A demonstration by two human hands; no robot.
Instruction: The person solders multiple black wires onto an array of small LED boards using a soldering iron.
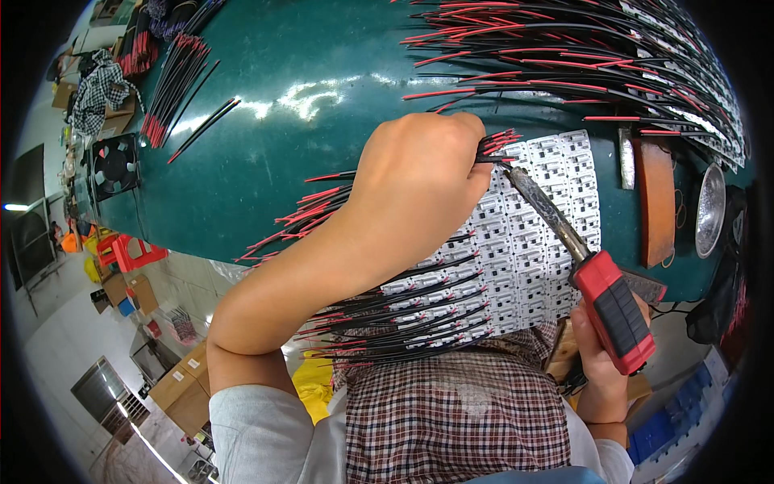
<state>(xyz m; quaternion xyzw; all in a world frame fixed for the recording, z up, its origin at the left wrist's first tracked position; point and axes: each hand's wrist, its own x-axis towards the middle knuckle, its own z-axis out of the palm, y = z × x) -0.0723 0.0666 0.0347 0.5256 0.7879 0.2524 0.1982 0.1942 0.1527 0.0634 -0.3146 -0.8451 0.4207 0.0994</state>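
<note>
My left hand [421, 165] is closed around a bunch of short red and black wires [498, 143], whose ends stick out past the fingers. Beneath it lies a white circuit board panel [536, 242] with rows of small parts. Wires [435, 282] run out from the panel's left side in rows, partly hidden by my left forearm. My right hand [598, 355] grips a soldering iron [614, 310] with a red and black handle. Its tip points up and left, close to the wires by my left fingers; whether it touches them I cannot tell.
More wired panels [721, 121] lie at the far right of the green table [266, 153]. Loose wires [173, 89] and a black fan [113, 165] sit at the left. On the right are an orange-brown block [657, 206], a solder-coloured bar [626, 157] and a metal bowl [709, 211].
</note>
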